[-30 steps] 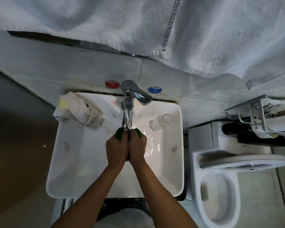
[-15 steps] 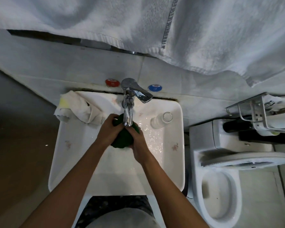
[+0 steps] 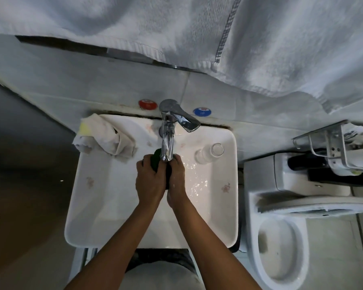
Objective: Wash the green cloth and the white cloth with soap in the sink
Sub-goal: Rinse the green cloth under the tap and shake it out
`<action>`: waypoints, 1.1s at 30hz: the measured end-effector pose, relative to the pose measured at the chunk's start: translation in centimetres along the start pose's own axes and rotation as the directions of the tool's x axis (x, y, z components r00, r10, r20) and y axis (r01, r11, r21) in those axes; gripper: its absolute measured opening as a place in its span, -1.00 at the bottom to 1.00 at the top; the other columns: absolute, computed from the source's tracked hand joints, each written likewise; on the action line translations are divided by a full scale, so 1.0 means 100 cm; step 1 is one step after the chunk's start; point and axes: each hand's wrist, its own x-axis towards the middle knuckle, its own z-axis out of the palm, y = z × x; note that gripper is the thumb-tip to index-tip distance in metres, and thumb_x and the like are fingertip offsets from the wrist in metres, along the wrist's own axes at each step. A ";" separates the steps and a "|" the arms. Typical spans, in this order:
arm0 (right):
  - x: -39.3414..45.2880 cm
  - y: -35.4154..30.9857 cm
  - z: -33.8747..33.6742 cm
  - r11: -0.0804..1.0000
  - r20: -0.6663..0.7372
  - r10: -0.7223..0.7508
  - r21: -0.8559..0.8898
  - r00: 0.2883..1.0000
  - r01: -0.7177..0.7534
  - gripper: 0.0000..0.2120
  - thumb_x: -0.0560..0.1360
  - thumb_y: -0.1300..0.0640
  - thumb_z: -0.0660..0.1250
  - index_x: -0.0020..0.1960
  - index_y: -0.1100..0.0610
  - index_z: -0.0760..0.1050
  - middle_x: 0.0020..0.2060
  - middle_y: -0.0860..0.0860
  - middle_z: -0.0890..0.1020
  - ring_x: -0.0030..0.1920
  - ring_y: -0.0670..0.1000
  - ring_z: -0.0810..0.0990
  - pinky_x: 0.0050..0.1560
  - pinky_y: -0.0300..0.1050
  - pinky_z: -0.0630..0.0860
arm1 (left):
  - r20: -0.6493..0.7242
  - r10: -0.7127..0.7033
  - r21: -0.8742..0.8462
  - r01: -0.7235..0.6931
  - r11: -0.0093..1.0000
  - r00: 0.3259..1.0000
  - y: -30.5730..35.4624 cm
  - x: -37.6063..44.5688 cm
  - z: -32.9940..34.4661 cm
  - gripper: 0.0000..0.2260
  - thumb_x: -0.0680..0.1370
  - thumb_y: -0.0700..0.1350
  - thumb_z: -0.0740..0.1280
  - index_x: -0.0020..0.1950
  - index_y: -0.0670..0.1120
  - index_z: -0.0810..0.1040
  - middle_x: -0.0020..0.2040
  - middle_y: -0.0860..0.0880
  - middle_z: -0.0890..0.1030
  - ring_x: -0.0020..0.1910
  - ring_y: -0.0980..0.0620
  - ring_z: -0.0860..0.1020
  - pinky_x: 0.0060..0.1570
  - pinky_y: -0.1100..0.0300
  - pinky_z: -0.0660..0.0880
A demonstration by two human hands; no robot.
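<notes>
The green cloth is bunched between my two hands under the chrome tap spout, over the white sink. My left hand grips it from the left and my right hand grips it from the right, palms pressed close together. Most of the cloth is hidden by my fingers. The white cloth, stained and crumpled, lies on the sink's back left corner, untouched.
A clear plastic bottle lies in the sink's back right. Red and blue caps sit on the wall behind the tap. A large white towel hangs overhead. A toilet stands right of the sink, with a metal rack above it.
My hands spread apart around the green cloth half a second ago, then closed together again, squeezing it under the spout. The white cloth and bottle stayed put.
</notes>
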 end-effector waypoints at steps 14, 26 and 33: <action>0.004 0.008 -0.002 0.951 -0.289 -0.222 -0.277 0.931 0.141 -0.73 0.54 0.19 0.19 -0.33 0.04 0.45 -0.38 -0.05 0.52 -0.30 -0.03 0.47 -0.18 0.00 0.46 | 0.126 0.096 -0.013 -0.095 0.995 0.987 0.003 0.004 -0.005 -0.71 0.58 0.07 0.24 -0.23 -0.09 0.49 -0.36 -0.01 0.55 -0.36 -0.02 0.55 -0.36 0.18 0.42; -0.002 -0.001 -0.018 0.957 0.046 0.248 -0.164 0.968 -0.237 -0.52 0.38 -0.23 0.32 0.21 -0.01 0.47 0.11 0.06 0.61 0.11 0.09 0.62 0.05 0.12 0.62 | 0.447 0.107 -0.305 0.039 0.952 0.888 -0.010 0.001 -0.035 -0.45 0.29 -0.34 0.25 0.23 0.02 0.35 0.27 -0.14 0.40 0.22 -0.05 0.42 0.07 0.18 0.49; -0.005 0.001 -0.018 0.992 -0.125 0.105 0.078 0.987 -0.096 -0.63 0.45 0.40 0.15 0.12 0.06 0.49 0.03 0.14 0.57 0.01 0.11 0.54 0.13 0.08 0.53 | 0.301 -0.023 -0.293 0.116 0.949 0.953 -0.006 -0.003 -0.018 -0.50 0.54 -0.16 0.27 0.46 0.01 0.22 0.30 0.04 0.30 0.23 0.11 0.35 0.19 0.24 0.33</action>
